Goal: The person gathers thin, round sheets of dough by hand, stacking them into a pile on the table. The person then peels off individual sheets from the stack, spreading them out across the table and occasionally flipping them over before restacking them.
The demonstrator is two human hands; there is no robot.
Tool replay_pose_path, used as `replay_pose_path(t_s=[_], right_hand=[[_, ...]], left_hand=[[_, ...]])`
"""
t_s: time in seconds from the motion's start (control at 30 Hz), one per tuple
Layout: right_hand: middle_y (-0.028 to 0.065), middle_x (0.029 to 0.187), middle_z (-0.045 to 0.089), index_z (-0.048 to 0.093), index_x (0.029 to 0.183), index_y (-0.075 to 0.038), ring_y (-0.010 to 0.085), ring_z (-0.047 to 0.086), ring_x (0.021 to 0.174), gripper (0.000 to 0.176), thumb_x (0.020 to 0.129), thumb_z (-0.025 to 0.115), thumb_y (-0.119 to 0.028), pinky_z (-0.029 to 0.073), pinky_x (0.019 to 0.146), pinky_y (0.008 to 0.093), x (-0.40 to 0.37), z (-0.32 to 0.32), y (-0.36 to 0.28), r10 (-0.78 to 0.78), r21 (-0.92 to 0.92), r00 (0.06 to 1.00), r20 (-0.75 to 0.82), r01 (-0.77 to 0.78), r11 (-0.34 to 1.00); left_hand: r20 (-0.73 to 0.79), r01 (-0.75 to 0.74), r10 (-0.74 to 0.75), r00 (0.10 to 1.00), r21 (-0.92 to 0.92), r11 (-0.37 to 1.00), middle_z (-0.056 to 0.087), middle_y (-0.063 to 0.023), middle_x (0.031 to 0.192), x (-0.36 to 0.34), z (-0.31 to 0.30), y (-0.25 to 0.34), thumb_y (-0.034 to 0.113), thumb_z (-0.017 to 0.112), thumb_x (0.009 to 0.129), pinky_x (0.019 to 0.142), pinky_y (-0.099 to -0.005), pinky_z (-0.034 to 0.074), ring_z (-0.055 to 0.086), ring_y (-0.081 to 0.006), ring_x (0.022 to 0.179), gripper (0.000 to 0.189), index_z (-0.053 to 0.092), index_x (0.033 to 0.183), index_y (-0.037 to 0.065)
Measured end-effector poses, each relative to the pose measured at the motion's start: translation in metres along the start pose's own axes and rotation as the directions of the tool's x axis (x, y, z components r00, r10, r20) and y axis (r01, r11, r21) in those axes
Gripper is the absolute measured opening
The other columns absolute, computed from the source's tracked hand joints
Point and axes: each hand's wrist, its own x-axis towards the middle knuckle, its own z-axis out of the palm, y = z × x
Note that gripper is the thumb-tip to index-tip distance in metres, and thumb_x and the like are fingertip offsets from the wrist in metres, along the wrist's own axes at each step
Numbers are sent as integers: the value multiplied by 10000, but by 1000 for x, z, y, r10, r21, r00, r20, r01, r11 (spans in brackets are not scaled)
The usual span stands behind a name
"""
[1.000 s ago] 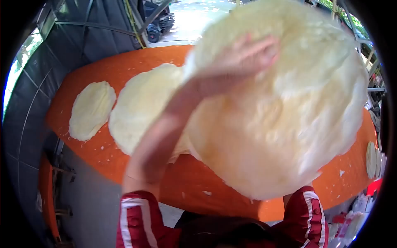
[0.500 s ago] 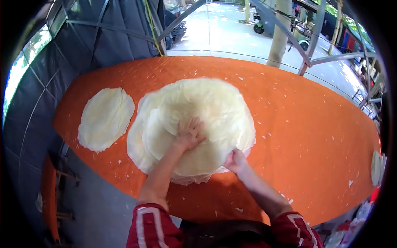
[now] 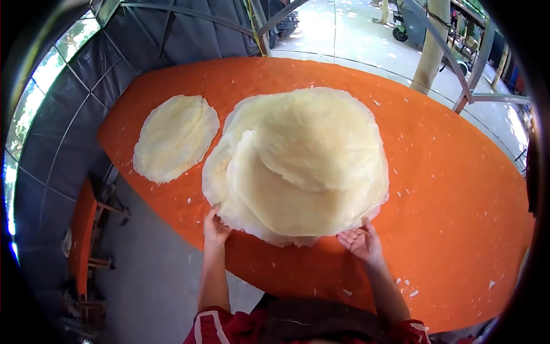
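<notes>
A wide pile of thin, pale round flatbreads [image 3: 309, 203] lies in the middle of the orange table, its layers overlapping unevenly and ragged at the near rim. At the pile's near left edge, my left hand [image 3: 216, 229] has its fingers closed on the rim, with some fingertips hidden. My right hand [image 3: 363, 243] is at the near right edge, palm turned up and fingers spread, the thumb touching the rim. A smaller flatbread piece [image 3: 176, 137], creased along its right side, lies apart on the left.
The orange tabletop [image 3: 452, 218] is scattered with small white flakes. An orange bench [image 3: 85, 235] stands on the floor at the left. Dark sheeting on a metal frame [image 3: 74, 132] closes off the left side, and a post [image 3: 432, 51] rises beyond the table.
My left hand has left the pile's top and moved to its near left edge. My right hand has turned palm up, fingers opened. The view has shifted left.
</notes>
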Motion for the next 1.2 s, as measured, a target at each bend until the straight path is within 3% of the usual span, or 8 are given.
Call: replay_pose_path(t_s=[0.27, 0.57, 0.7, 0.8, 0.87, 0.97, 1.1, 1.2], right_hand=[[170, 1148, 549, 525, 1058, -36, 302, 519, 1081, 362, 821, 586, -303, 395, 947, 431, 6, 23, 36, -329, 49, 942, -69, 333, 942], [179, 1295, 441, 463, 1228, -68, 308, 434, 1190, 420, 881, 493, -302, 362, 956, 407, 25, 97, 133, 212, -140, 966, -145, -233, 962], [146, 1239, 489, 493, 1194, -79, 299, 502, 1097, 369, 895, 475, -295, 418, 873, 372, 141, 108, 108, -247, 174, 957, 151, 220, 960], [143, 1193, 502, 502, 1168, -70, 288, 512, 1058, 354, 889, 479, -287, 425, 851, 362, 161, 83, 93, -326, 166, 945, -18, 325, 931], [142, 1162, 510, 508, 1150, -65, 281, 519, 1032, 344, 885, 482, -282, 429, 836, 355, 159, 74, 96, -325, 172, 945, -49, 328, 929], [139, 1115, 523, 516, 1124, -56, 270, 528, 993, 329, 880, 486, -274, 436, 814, 346, 163, 70, 96, -318, 162, 946, -64, 324, 932], [135, 1053, 540, 528, 1089, -44, 256, 541, 941, 311, 872, 492, -264, 444, 784, 333, 161, 68, 89, -294, 139, 953, -72, 302, 943], [132, 1006, 553, 537, 1063, -35, 245, 551, 902, 298, 866, 496, -256, 451, 762, 323, 134, 66, 65, -250, 51, 966, -66, 254, 966]], left_hand=[[520, 239, -183, 834, -43, 970, 409, -114, 1329, -5, 3, -11, 408, 432, 847, 954, -492, 369, 388, -326, 1211, 603, 323, 1339, 77], [806, 436, -126, 579, -175, 883, 336, -142, 1368, -25, 94, 16, 417, 579, 760, 999, -590, 261, 303, -365, 1262, 774, 242, 1361, 65], [872, 424, -169, 460, -49, 904, 349, -182, 1350, -20, 117, 35, 419, 572, 767, 1028, -597, 198, 272, -384, 1272, 752, 298, 1324, -6], [515, 142, -219, 828, 185, 972, 346, -189, 1355, -24, 95, 77, 283, 484, 858, 1005, -481, 311, 331, -304, 1255, 549, 346, 1311, 4], [375, -691, 616, 693, 591, 417, 427, -162, 1279, -19, 95, 94, 233, 485, 871, 968, -347, 370, 409, -224, 1184, 503, 357, 1290, -15], [697, -798, 393, 600, 486, 357, 371, -195, 1319, -10, 165, 89, 300, 517, 854, 1015, -411, 297, 365, -239, 1222, 581, 322, 1313, 2], [752, -759, -443, 488, 115, -641, 132, -254, 1428, 35, 216, -20, 588, 454, 794, 1007, -623, 6, 118, -375, 1333, 793, 204, 1399, 140], [649, -822, -510, 564, 383, -421, 16, -242, 1452, 7, 221, -52, 656, 408, 775, 983, -654, -13, 1, -418, 1337, 859, 126, 1422, 166]])
